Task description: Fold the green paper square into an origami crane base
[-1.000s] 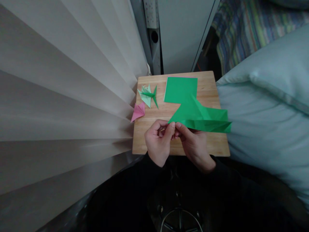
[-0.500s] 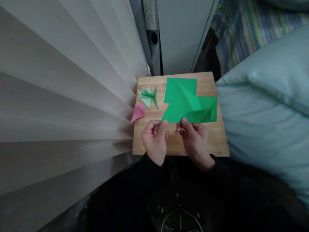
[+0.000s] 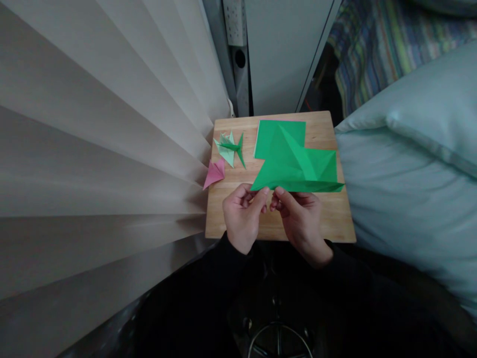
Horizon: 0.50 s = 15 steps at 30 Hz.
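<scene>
Creased bright green paper sheet (image 3: 298, 166) held low over the small wooden counter (image 3: 328, 219), near edge pinched by fingers of left hand (image 3: 244, 219) and right hand (image 3: 301, 221). Half a second ago hands were apart; now thumbs nearly meet (fold flattening, I judge). Small green folded paper figure (image 3: 231, 146) lies left.

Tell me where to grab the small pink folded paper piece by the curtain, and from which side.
Pinch the pink folded piece at its wide upper-right end, coming from the right over the wooden board. Its narrow tip points down-left past the board's edge against the curtain, so that side is blocked. The green folded figures sit just above it, so keep the approach low.
</scene>
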Each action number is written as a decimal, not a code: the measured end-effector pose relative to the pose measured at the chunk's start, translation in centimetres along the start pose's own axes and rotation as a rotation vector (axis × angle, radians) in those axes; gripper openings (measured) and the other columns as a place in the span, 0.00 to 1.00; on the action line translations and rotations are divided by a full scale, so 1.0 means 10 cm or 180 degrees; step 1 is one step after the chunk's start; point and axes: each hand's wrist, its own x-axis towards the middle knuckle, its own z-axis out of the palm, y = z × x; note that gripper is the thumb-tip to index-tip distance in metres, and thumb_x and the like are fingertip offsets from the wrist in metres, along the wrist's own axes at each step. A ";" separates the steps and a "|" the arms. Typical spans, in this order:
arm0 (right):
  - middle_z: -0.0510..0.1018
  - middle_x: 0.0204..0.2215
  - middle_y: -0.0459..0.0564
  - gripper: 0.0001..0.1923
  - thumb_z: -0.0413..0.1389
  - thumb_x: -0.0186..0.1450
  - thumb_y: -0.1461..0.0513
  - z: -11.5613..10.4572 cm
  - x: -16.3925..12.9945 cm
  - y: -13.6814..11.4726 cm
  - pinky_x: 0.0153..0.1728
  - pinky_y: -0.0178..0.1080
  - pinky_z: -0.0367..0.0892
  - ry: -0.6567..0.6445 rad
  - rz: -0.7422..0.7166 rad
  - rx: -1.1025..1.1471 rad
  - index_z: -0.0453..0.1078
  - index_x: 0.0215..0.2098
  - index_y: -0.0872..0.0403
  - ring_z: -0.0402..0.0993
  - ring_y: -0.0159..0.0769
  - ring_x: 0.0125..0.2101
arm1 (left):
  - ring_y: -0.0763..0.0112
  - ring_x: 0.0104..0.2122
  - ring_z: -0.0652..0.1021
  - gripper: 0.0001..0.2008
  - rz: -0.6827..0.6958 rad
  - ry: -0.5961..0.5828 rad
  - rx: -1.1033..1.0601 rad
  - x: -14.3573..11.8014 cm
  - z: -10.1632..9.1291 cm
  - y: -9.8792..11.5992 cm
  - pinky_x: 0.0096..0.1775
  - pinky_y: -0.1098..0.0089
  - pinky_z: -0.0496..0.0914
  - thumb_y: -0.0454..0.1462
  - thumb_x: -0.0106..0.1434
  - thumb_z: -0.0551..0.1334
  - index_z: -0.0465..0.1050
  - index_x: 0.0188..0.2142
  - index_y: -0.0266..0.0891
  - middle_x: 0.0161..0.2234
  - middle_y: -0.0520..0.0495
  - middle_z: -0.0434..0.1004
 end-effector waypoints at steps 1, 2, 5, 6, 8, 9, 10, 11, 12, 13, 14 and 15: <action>0.78 0.19 0.43 0.12 0.75 0.52 0.57 0.00 0.00 0.00 0.22 0.34 0.71 -0.0050 0.0021 -0.0024 0.78 0.22 0.52 0.72 0.29 0.19 | 0.80 0.19 0.70 0.13 -0.0012 -0.0057 0.0008 0.01 -0.01 0.01 0.25 0.76 0.65 0.42 0.61 0.73 0.75 0.29 0.38 0.20 0.56 0.72; 0.78 0.19 0.43 0.12 0.74 0.53 0.57 0.00 0.00 -0.01 0.22 0.34 0.70 -0.0086 0.0038 -0.0036 0.78 0.22 0.52 0.72 0.29 0.20 | 0.80 0.19 0.70 0.13 -0.0014 -0.0105 0.0024 0.02 -0.03 0.01 0.24 0.76 0.65 0.42 0.61 0.73 0.75 0.29 0.38 0.20 0.56 0.72; 0.78 0.19 0.43 0.12 0.74 0.53 0.57 0.00 0.00 -0.01 0.21 0.33 0.69 -0.0107 0.0088 -0.0034 0.78 0.23 0.52 0.72 0.28 0.20 | 0.80 0.18 0.70 0.14 0.0009 -0.0202 0.0100 0.04 -0.04 0.05 0.23 0.76 0.64 0.42 0.61 0.73 0.74 0.27 0.38 0.18 0.56 0.71; 0.78 0.19 0.42 0.12 0.75 0.52 0.57 0.00 0.00 -0.01 0.21 0.33 0.69 -0.0106 0.0108 -0.0031 0.78 0.23 0.52 0.72 0.28 0.19 | 0.80 0.18 0.69 0.15 0.0006 -0.0219 0.0133 0.05 -0.05 0.07 0.23 0.76 0.64 0.42 0.61 0.74 0.73 0.26 0.38 0.18 0.56 0.71; 0.78 0.19 0.42 0.12 0.75 0.52 0.56 -0.01 0.01 -0.02 0.21 0.33 0.69 -0.0102 0.0145 -0.0015 0.78 0.23 0.52 0.71 0.28 0.19 | 0.80 0.17 0.69 0.16 -0.0006 -0.0235 0.0199 0.05 -0.05 0.10 0.22 0.75 0.63 0.42 0.60 0.74 0.72 0.25 0.38 0.17 0.56 0.70; 0.78 0.19 0.42 0.13 0.75 0.52 0.56 -0.01 0.01 -0.02 0.21 0.33 0.69 -0.0102 0.0159 -0.0006 0.78 0.23 0.52 0.71 0.27 0.19 | 0.80 0.17 0.69 0.16 -0.0008 -0.0236 0.0228 0.06 -0.05 0.12 0.22 0.75 0.63 0.42 0.60 0.74 0.72 0.24 0.38 0.17 0.56 0.70; 0.78 0.19 0.42 0.13 0.75 0.52 0.56 -0.01 0.01 -0.02 0.21 0.33 0.69 -0.0104 0.0169 0.0004 0.78 0.23 0.52 0.71 0.27 0.19 | 0.80 0.17 0.69 0.17 -0.0007 -0.0239 0.0257 0.06 -0.05 0.13 0.22 0.75 0.63 0.43 0.60 0.74 0.71 0.24 0.38 0.17 0.56 0.69; 0.78 0.19 0.42 0.13 0.75 0.52 0.57 -0.01 0.01 -0.02 0.21 0.33 0.69 -0.0106 0.0175 0.0010 0.78 0.22 0.52 0.71 0.27 0.19 | 0.80 0.17 0.69 0.17 -0.0003 -0.0247 0.0280 0.06 -0.05 0.13 0.22 0.75 0.63 0.43 0.60 0.74 0.71 0.23 0.38 0.17 0.56 0.69; 0.78 0.19 0.42 0.12 0.75 0.52 0.57 -0.01 0.01 -0.02 0.21 0.33 0.69 -0.0106 0.0177 0.0012 0.77 0.22 0.52 0.71 0.27 0.19 | 0.80 0.17 0.69 0.18 0.0001 -0.0258 0.0290 0.06 -0.05 0.13 0.22 0.75 0.63 0.43 0.59 0.74 0.71 0.23 0.38 0.17 0.56 0.69; 0.77 0.19 0.42 0.12 0.74 0.52 0.57 -0.01 0.01 -0.02 0.22 0.33 0.69 -0.0106 0.0176 0.0010 0.77 0.22 0.52 0.71 0.27 0.19 | 0.80 0.17 0.69 0.18 0.0000 -0.0274 0.0286 0.06 -0.05 0.13 0.22 0.75 0.63 0.43 0.59 0.74 0.71 0.23 0.38 0.17 0.56 0.70; 0.77 0.19 0.42 0.13 0.74 0.53 0.57 -0.01 0.00 -0.02 0.22 0.33 0.69 -0.0107 0.0173 0.0007 0.77 0.23 0.52 0.71 0.27 0.19 | 0.79 0.18 0.69 0.18 -0.0001 -0.0289 0.0270 0.06 -0.05 0.12 0.23 0.75 0.64 0.43 0.59 0.74 0.71 0.23 0.38 0.17 0.56 0.70; 0.78 0.19 0.42 0.13 0.74 0.52 0.57 0.00 0.00 -0.02 0.22 0.33 0.69 -0.0108 0.0173 0.0004 0.77 0.23 0.52 0.71 0.27 0.19 | 0.79 0.18 0.70 0.18 -0.0005 -0.0307 0.0255 0.07 -0.05 0.12 0.23 0.74 0.64 0.43 0.59 0.75 0.71 0.23 0.38 0.17 0.56 0.70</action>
